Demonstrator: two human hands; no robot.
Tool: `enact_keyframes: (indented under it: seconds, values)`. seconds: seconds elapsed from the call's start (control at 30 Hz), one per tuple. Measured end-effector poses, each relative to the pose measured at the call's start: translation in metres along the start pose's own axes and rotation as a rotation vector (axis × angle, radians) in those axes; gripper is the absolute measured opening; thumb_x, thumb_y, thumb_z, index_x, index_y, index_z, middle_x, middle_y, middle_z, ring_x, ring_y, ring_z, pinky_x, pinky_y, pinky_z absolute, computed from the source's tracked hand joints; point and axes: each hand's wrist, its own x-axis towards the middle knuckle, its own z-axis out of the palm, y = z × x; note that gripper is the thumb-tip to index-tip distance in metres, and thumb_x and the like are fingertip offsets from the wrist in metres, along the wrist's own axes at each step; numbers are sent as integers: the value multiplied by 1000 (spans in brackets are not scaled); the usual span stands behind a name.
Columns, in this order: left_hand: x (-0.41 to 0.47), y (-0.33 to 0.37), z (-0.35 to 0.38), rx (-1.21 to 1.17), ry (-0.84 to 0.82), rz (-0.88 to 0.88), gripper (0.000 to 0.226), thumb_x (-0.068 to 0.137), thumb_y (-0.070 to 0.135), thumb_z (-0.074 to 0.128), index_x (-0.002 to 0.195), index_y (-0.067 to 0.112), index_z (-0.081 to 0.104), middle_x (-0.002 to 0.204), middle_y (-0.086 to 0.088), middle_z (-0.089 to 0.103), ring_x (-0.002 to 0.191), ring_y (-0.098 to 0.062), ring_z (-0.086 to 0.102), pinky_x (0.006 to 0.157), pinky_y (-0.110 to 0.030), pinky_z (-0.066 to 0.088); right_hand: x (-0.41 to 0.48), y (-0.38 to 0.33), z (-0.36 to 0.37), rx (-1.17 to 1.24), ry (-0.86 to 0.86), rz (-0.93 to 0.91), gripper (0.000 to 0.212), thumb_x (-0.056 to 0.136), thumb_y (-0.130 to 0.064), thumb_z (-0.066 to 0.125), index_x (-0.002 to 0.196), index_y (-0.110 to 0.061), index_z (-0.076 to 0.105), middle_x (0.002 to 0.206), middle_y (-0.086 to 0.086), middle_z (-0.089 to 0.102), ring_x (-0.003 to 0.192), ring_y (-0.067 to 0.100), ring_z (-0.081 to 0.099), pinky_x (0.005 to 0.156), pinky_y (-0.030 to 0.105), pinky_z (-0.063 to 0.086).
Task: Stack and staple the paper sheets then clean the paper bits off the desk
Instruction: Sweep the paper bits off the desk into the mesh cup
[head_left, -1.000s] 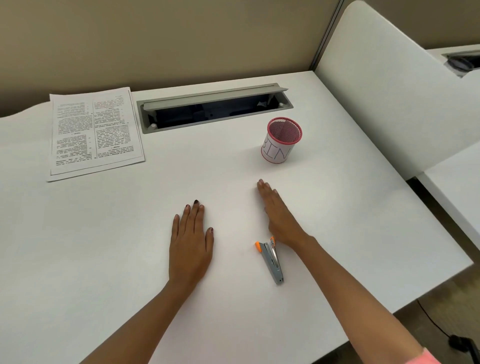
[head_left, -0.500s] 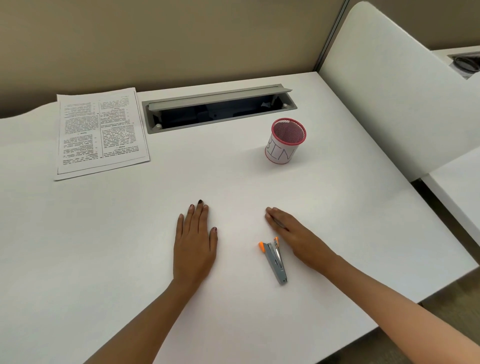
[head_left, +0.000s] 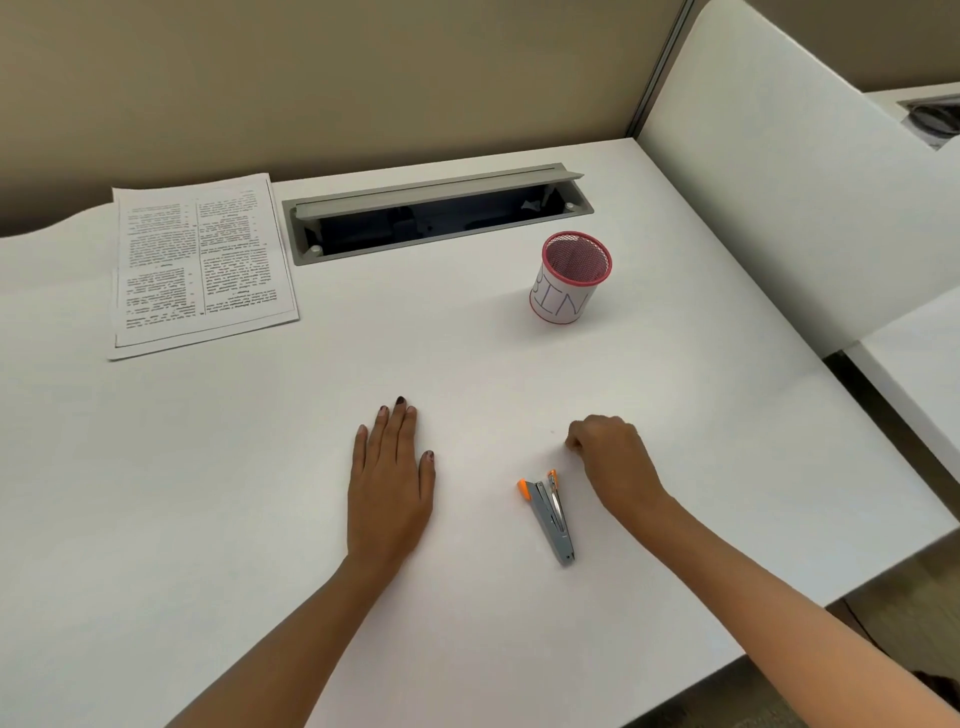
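I count 2 hands on my feed: 1 left hand (head_left: 389, 483), 1 right hand (head_left: 615, 462). 1 stapler (head_left: 553, 519). 1 pink mesh cup (head_left: 563, 299) marked BIN. 1 stack of printed sheets (head_left: 202, 265), at least 2 edges showing, exact sheet count unclear. 1 cable hatch (head_left: 436, 218). 1 desk (head_left: 208, 493), 1 white divider panel (head_left: 779, 182), 1 neighbouring desk (head_left: 914, 364).

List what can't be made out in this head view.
All in the head view:
- Right hand: curled fingers hide whether it pinches any paper bit.
- Bin: its own wall hides the bottom.
- Papers: any staple and the print are too small to tell.
- Dark object at top right: cut off by the right edge.
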Motion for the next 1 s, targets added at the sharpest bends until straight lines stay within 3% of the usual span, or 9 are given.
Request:
enact_keyframes:
  seconds: [0.1,0.23,0.3,0.4,0.5,0.6,0.73,0.83,1.0]
  values:
    - [0,1,0,-4,4,1,56,97,32,28,148,10,32,157,-4,30,146,-20,23,120,-39,12,15,1,-11,215,2,141,20,70,8,59,74,-6,73,74,7,72,72,25,64,66,30,50]
    - [0,2,-1,-15,4,-1,56,97,32,27,148,10,32,157,-4,30,146,-20,24,120,-39,12,27,13,-27,542,-48,380,14,67,4,71,72,-9,76,65,4,71,61,15,64,54,11,47]
    - [0,2,-1,-17,5,0,57,97,33,27,148,10,32,157,-4,30,146,-20,24,120,-40,13,29,21,-30,775,-52,503,13,66,3,76,74,-8,76,68,7,72,58,15,66,55,7,48]
    - [-1,1,-1,-16,6,-2,57,97,33,25,149,10,31,157,-4,30,146,-20,23,120,-40,13,31,27,-31,1133,-38,601,16,66,4,78,80,-3,75,79,13,73,67,20,67,76,21,56]
    - [-1,1,-1,-17,6,-1,57,97,33,25,149,10,32,157,-4,30,146,-20,24,120,-40,13,40,25,-37,1511,-2,617,21,73,10,72,93,12,67,85,17,68,75,27,65,73,21,58]
    - [0,1,-1,-17,3,0,57,97,34,25,149,10,31,157,-4,29,147,-19,23,120,-40,12,57,21,-50,1712,62,639,11,78,11,67,88,8,66,80,13,70,73,22,69,70,20,58]
    - [0,1,0,-16,6,-1,57,97,33,26,149,10,31,157,-4,30,147,-19,23,120,-39,12,87,18,-69,1836,185,622,7,80,12,64,83,6,65,67,7,72,68,17,70,72,23,58]
    - [0,1,0,-18,8,1,57,97,33,27,149,10,32,157,-4,30,146,-19,23,120,-39,12,110,15,-86,1800,320,581,9,77,13,68,80,5,66,68,9,71,67,17,68,77,26,58]
    - [0,1,0,-12,8,2,57,97,33,26,148,9,32,157,-4,31,146,-19,24,120,-40,13,144,11,-106,1407,516,615,13,69,6,78,77,-3,72,75,8,69,63,15,66,67,22,57]
